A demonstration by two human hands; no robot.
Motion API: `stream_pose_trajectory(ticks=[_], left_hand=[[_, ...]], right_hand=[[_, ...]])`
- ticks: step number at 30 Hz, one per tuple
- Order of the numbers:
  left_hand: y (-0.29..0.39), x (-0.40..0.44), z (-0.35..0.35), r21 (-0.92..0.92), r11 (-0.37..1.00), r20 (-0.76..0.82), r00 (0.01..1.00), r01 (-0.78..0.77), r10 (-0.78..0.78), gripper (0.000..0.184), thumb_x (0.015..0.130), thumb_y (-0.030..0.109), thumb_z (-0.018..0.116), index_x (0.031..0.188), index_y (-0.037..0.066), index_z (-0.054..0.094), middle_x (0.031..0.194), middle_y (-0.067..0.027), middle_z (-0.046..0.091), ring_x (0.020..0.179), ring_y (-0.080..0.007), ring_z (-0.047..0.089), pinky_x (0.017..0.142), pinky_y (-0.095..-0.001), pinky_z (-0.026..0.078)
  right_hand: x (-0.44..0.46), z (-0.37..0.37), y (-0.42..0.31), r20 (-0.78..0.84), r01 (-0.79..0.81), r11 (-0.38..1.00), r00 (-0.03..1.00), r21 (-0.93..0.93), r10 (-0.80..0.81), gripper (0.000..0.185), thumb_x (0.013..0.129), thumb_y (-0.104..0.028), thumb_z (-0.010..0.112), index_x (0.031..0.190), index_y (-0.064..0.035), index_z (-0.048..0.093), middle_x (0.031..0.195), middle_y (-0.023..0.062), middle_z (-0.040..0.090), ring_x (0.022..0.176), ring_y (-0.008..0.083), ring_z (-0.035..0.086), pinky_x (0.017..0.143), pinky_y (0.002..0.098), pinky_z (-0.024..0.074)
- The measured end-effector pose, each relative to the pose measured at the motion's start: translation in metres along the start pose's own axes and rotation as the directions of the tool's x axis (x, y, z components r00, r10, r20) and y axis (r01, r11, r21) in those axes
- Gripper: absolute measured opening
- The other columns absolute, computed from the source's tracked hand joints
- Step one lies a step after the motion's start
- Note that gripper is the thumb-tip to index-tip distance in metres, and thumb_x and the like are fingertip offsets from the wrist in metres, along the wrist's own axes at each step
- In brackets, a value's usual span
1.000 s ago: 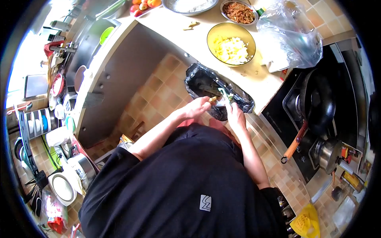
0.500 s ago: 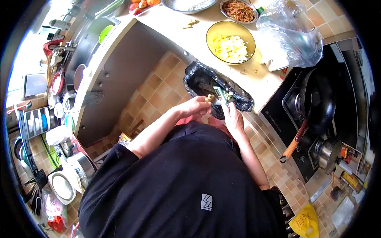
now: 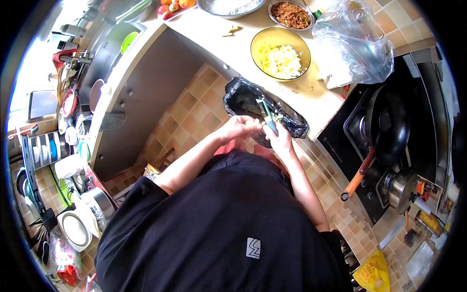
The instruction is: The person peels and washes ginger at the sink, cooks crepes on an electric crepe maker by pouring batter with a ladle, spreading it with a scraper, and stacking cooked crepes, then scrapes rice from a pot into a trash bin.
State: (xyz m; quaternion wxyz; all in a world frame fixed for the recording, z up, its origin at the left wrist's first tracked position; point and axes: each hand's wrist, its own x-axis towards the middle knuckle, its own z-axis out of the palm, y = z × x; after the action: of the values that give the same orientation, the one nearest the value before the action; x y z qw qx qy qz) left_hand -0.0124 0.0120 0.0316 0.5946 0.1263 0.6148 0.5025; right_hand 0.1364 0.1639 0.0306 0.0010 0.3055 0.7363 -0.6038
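1. Black plastic, thin, wrinkled and shiny, covers the long bin (image 3: 231, 89) at the centre of the frame.
2. Right hand (image 3: 280, 140): its grip is closed around the smooth teal handle of a slim peeler (image 3: 269, 121), slanted above this bin.
3. Left hand (image 3: 237, 128): curled just beside the peeler; I cannot tell if its grip holds something.
4. Amber, see-through round bowl (image 3: 272, 37) carries pale yellow chopped pieces (image 3: 283, 61) on the flat table (image 3: 312, 110), upper centre.

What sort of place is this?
A kitchen, most likely a home one: a wok on a black stovetop, a dish rack with plates, and a bowl of chopped food.
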Motion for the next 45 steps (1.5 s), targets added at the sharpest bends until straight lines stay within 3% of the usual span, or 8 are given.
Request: stream_pose_trajectory(ticks=[2, 8, 19, 24, 29, 33, 37, 45], left_hand=[[-0.002, -0.004, 0.004, -0.347, 0.935, -0.117, 0.993, -0.070, 0.030, 0.016, 0.090, 0.027, 0.072, 0.092, 0.011, 0.067, 0.091, 0.0026, 0.066, 0.079, -0.0079, 0.059, 0.070, -0.0227, 0.047], [-0.012, -0.019, 0.002, -0.712, 0.668, -0.171, 0.976, -0.218, 0.136, 0.021, 0.095, 0.017, 0.060, 0.110, 0.002, 0.057, 0.110, -0.0145, 0.065, 0.105, -0.0251, 0.065, 0.095, -0.0365, 0.053], [-0.032, -0.088, 0.026, -0.703, 0.649, -0.341, 0.939, -0.290, 0.050, 0.029, 0.095, 0.019, 0.064, 0.119, 0.005, 0.057, 0.110, -0.0083, 0.066, 0.097, -0.0150, 0.065, 0.087, -0.0304, 0.055], [-0.038, -0.094, 0.040, -0.756, 0.545, -0.319, 0.931, -0.363, 0.177, 0.037, 0.096, 0.030, 0.063, 0.123, 0.007, 0.055, 0.106, -0.0018, 0.059, 0.094, -0.0096, 0.057, 0.084, -0.0258, 0.048], [-0.043, -0.085, 0.053, -0.784, 0.510, -0.293, 0.935, -0.354, 0.198, 0.040, 0.098, 0.029, 0.059, 0.129, 0.004, 0.053, 0.112, -0.0036, 0.057, 0.098, -0.0119, 0.056, 0.091, -0.0288, 0.048], [-0.036, -0.071, 0.061, -0.757, 0.542, -0.283, 0.931, -0.365, 0.232, 0.050, 0.098, 0.026, 0.060, 0.139, 0.001, 0.046, 0.121, -0.0064, 0.059, 0.110, -0.0177, 0.059, 0.101, -0.0350, 0.047], [-0.022, -0.056, 0.055, -0.717, 0.624, -0.240, 0.951, -0.311, 0.197, 0.049, 0.097, 0.023, 0.060, 0.138, -0.001, 0.047, 0.130, -0.0101, 0.058, 0.121, -0.0222, 0.057, 0.107, -0.0390, 0.044], [-0.028, -0.088, -0.026, -0.071, 0.917, -0.282, 0.890, -0.393, 0.359, 0.029, 0.100, 0.027, 0.057, 0.111, 0.002, 0.067, 0.086, -0.0014, 0.043, 0.073, -0.0101, 0.053, 0.066, -0.0274, 0.047]], right_hand=[[-0.005, -0.004, -0.004, -0.068, -0.005, 0.994, 0.998, 0.107, 0.013, 0.027, 0.092, -0.032, 0.064, 0.100, -0.0059, 0.062, 0.084, 0.0179, 0.066, 0.070, 0.0328, 0.066, 0.064, 0.0396, 0.0509], [-0.003, -0.059, 0.014, -0.552, -0.083, 0.762, 0.739, -0.642, -0.385, 0.026, 0.091, -0.028, 0.064, 0.107, -0.0088, 0.059, 0.089, 0.0160, 0.060, 0.082, 0.0362, 0.061, 0.072, 0.0463, 0.0490], [0.052, -0.123, 0.022, -0.453, -0.262, 0.436, 0.785, -0.861, -0.422, 0.038, 0.091, -0.021, 0.057, 0.129, -0.0198, 0.057, 0.105, 0.0130, 0.058, 0.099, 0.0311, 0.057, 0.080, 0.0448, 0.0479], [0.060, -0.120, 0.018, -0.504, -0.275, 0.490, 0.749, -0.827, -0.430, 0.038, 0.087, -0.026, 0.062, 0.124, -0.0172, 0.061, 0.110, 0.0104, 0.060, 0.104, 0.0301, 0.056, 0.085, 0.0459, 0.0465], [0.049, -0.108, -0.004, -0.325, 0.144, 0.508, 0.616, -0.849, -0.718, 0.029, 0.083, -0.017, 0.068, 0.111, -0.0079, 0.065, 0.104, 0.0128, 0.060, 0.100, 0.0307, 0.056, 0.089, 0.0453, 0.0438], [0.014, -0.039, -0.052, -0.027, 0.580, 0.762, 0.791, -0.287, -0.612, 0.004, 0.084, -0.005, 0.067, 0.087, -0.0049, 0.067, 0.078, 0.0089, 0.062, 0.073, 0.0271, 0.059, 0.070, 0.0385, 0.0481], [-0.006, 0.002, -0.055, 0.220, 0.436, 0.871, 0.894, -0.228, -0.390, 0.018, 0.081, -0.013, 0.074, 0.091, -0.0055, 0.061, 0.069, 0.0036, 0.057, 0.062, 0.0179, 0.056, 0.060, 0.0331, 0.0468], [0.004, 0.088, -0.066, 0.242, 0.241, 0.958, 0.950, -0.154, -0.200, 0.026, 0.081, -0.014, 0.074, 0.096, -0.0021, 0.056, 0.069, 0.0059, 0.064, 0.062, 0.0133, 0.063, 0.060, 0.0299, 0.0507]])
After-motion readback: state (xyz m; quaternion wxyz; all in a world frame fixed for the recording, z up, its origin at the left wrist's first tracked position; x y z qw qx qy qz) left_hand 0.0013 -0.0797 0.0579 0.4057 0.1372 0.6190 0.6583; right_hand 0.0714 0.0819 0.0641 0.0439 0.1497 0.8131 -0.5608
